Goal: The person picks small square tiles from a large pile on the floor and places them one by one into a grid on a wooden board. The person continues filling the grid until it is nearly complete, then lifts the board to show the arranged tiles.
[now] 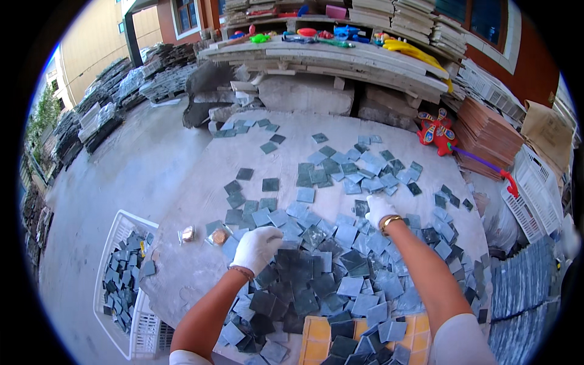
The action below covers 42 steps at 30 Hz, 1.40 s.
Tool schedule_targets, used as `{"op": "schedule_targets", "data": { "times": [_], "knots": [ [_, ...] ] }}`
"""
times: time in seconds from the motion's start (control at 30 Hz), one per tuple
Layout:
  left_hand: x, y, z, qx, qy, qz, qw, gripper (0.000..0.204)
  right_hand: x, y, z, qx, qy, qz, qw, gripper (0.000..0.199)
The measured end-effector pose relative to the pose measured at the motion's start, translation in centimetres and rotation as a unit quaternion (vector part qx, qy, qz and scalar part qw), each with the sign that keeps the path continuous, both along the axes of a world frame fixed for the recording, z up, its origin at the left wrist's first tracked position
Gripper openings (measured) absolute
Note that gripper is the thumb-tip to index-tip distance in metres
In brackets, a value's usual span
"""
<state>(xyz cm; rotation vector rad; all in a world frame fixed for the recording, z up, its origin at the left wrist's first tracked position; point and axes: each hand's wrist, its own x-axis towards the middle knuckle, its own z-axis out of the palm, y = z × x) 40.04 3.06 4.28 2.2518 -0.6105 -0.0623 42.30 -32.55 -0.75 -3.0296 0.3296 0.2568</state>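
White gloves cover both hands. My right hand (379, 212) reaches out over the slab, its fingers pinching the edge of a small dark stone tile (361, 208). My left hand (257, 248) is closed above the left side of the pile, fingers curled and turned to the right; what is in them, if anything, is hidden. Below and between my hands spread many square stone tiles (350, 286), grey-blue and dark green, overlapping loosely. At the near edge, a yellow gridded tray (314, 338) is partly covered by tiles.
A white plastic basket (102, 286) of tiles stands at the left. Two small wrapped items (187, 234) lie near my left hand. Stacked slabs (526, 298) rise at the right. Behind the work slab (182, 267), a ledge (328, 53) holds colourful toys; a red toy (435, 131) sits at its right.
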Motion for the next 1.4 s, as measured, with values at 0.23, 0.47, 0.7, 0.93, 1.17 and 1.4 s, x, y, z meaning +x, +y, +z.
{"op": "schedule_targets", "data": {
  "times": [0.23,0.47,0.7,0.93,1.17,1.4],
  "knots": [
    [-0.9,1.5,-1.5,0.069,-0.080,-0.016,0.994,0.032,-1.3,2.4,2.0,0.039,-0.111,-0.011,0.993,0.044],
    [-2.8,-0.3,-1.6,0.172,-0.136,-0.069,0.973,0.046,0.5,3.3,2.4,0.051,-0.021,0.028,0.998,0.037],
    [-3.0,2.8,-0.9,-0.073,-0.046,0.043,0.995,0.021,-2.2,10.8,3.5,0.218,-0.044,0.255,0.941,0.030],
    [-9.5,3.3,1.8,-0.040,-0.013,-0.215,0.976,0.018,-4.2,16.1,4.7,0.121,-0.008,0.121,0.985,0.047],
    [-12.4,3.6,-0.3,0.202,-0.076,-0.137,0.967,0.015,-6.3,13.7,6.1,0.296,-0.077,0.180,0.935,0.033],
    [-11.1,6.2,1.0,0.020,0.017,-0.099,0.995,0.017,-10.5,15.9,5.6,0.286,0.034,0.283,0.915,0.027]
  ]
}}
